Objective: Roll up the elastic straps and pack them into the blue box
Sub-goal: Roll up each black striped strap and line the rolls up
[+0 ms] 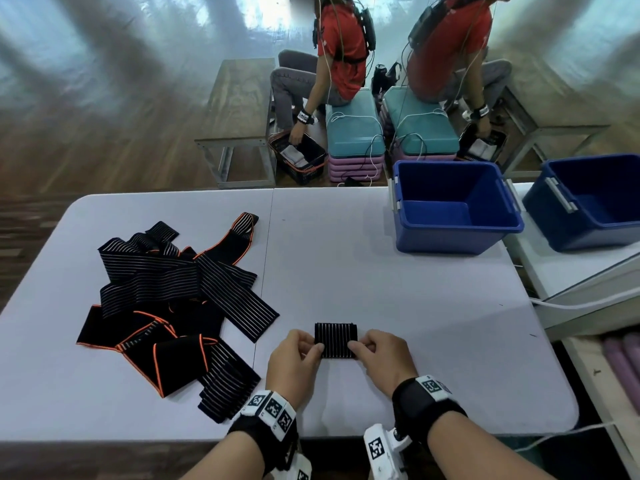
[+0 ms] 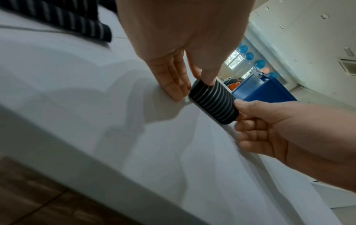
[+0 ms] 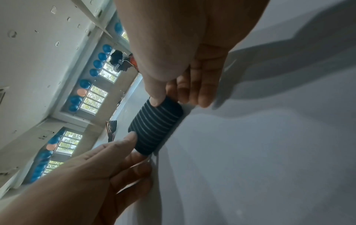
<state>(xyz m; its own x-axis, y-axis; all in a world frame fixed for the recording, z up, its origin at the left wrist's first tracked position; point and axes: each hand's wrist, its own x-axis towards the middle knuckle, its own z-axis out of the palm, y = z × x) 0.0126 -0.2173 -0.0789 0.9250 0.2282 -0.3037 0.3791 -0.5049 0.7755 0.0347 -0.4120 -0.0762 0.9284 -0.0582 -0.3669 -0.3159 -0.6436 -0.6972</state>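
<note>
A: Nearest first, what are the hands doing?

B: Left hand (image 1: 294, 362) and right hand (image 1: 384, 358) each pinch one end of a rolled strap (image 1: 336, 340), thumbs on top, fingers curled under. It sits low over the table (image 1: 381, 271) near the front edge; I can't tell if it touches.

A: Step?

B: Looks like the rolling is done or nearly so, with no loose tail showing. Next move probably calls for one hand to keep the roll squeezed so it doesn't spring open, then carry it to the box.

A: Where's the rest?

B: A pile of straps (image 1: 173, 299) lies unrolled on the left, well apart from the roll. The blue box (image 1: 453, 206) stands open at the far right corner, close to the table's edge.

A: Room to move?

B: Bare tabletop runs between the roll and the box, so the path looks open. A second table (image 1: 561, 271) sits just beyond the right edge.
</note>
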